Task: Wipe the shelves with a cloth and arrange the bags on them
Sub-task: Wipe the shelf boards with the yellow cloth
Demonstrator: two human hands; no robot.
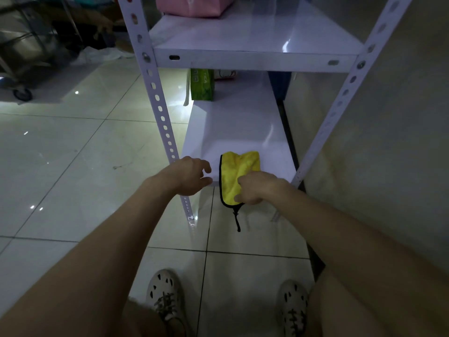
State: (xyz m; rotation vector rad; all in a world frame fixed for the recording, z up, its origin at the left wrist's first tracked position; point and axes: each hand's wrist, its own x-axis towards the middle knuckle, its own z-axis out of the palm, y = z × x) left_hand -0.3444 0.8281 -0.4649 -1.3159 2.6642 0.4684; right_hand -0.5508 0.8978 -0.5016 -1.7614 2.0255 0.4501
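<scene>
Two pale shoes (165,293) with holes stand on the tiled floor (73,154), and both bare forearms reach forward over them. The right grip (257,188) holds the near part of the yellow cloth (239,171), with the fingers curled on it. The cloth lies across the front edge of the lower shelf (233,127). Its long axis runs away from the grip toward the back, and its black-edged near end hangs under the edge with a thin black loop pointing down.

The left grip (189,176) is just left of the cloth, at the front corner beside the left post (158,100). Its fingers are loosely curled and hold nothing; whether it touches the shelf, I cannot tell.

Beyond the right grip the shelf is bare and open up to the green bag (202,85), which stands far back on the left side. The upper shelf (243,37) closes the room above.

Right of the grip, the right post (352,81) and the wall (388,142) are near. A pink bag (194,6) on the upper shelf is cut off by the top edge. Something dark blue behind is hard to make out.
</scene>
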